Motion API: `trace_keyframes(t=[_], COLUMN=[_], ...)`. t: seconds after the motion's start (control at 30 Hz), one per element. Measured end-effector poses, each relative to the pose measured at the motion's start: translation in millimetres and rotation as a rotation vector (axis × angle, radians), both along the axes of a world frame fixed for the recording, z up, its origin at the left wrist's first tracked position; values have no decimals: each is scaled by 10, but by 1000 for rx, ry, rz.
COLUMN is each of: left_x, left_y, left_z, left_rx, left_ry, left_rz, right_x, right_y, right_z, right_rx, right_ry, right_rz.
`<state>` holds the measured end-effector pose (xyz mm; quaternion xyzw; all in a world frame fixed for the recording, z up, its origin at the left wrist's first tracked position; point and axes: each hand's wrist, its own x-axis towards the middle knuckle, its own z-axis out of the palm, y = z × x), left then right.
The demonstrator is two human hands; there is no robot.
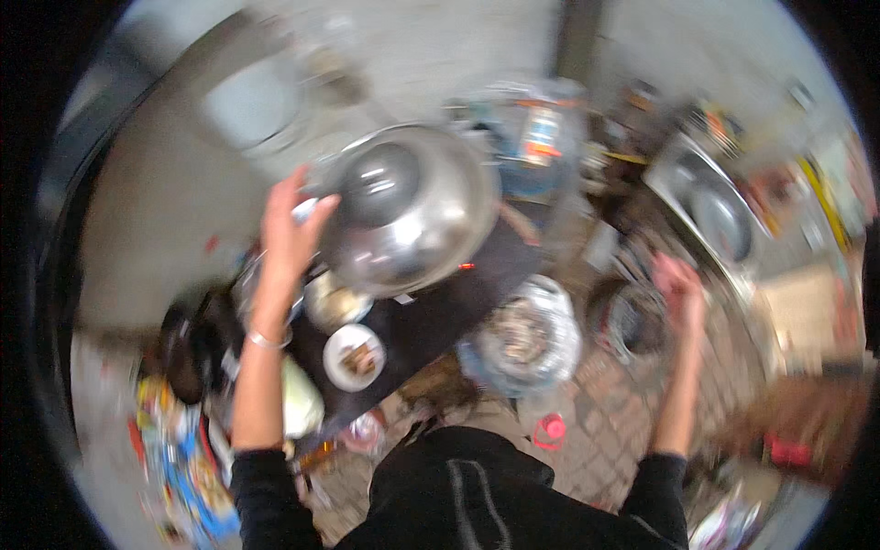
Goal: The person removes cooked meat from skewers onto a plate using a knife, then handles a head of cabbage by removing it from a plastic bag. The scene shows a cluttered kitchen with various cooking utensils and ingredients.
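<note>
A large shiny metal wok or pan (419,247) stands over the dark tabletop, with a round dark area in its upper left part. At its left edge is my left hand (292,223), thumb and fingers spread around a small whitish thing (304,209); blur hides whether I grip it. My right hand (679,285) is out to the right, its fingers blurred and seemingly curled. I make out nothing in it. Below it in the picture is a bin with a plastic liner (634,320). Closer to my body, a white bowl (335,371) holds brownish food pieces.
Another pale bowl (323,309) sits left of the wok. A plastic-lined basin (564,344) of greyish food pieces is at the dark table's (426,337) right edge. A metal sink (746,271) is farther right. A red-capped container (551,427) stands on the brick floor (605,392).
</note>
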<state>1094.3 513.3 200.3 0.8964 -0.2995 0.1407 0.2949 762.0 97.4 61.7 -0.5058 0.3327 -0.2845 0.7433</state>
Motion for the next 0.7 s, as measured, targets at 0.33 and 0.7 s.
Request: trace_keyframes(t=[0.33, 0.7], left_x=[-1024, -1644], left_y=[2990, 3462], left_z=[-3, -1153], left_rx=[-331, -428], left_ry=[-106, 353], left_rz=[655, 753], right_x=[-701, 568], right_y=[-1258, 1498], right_z=[-1336, -483], right_rx=[-1122, -865], right_ry=[1336, 588], right_rz=[170, 1206])
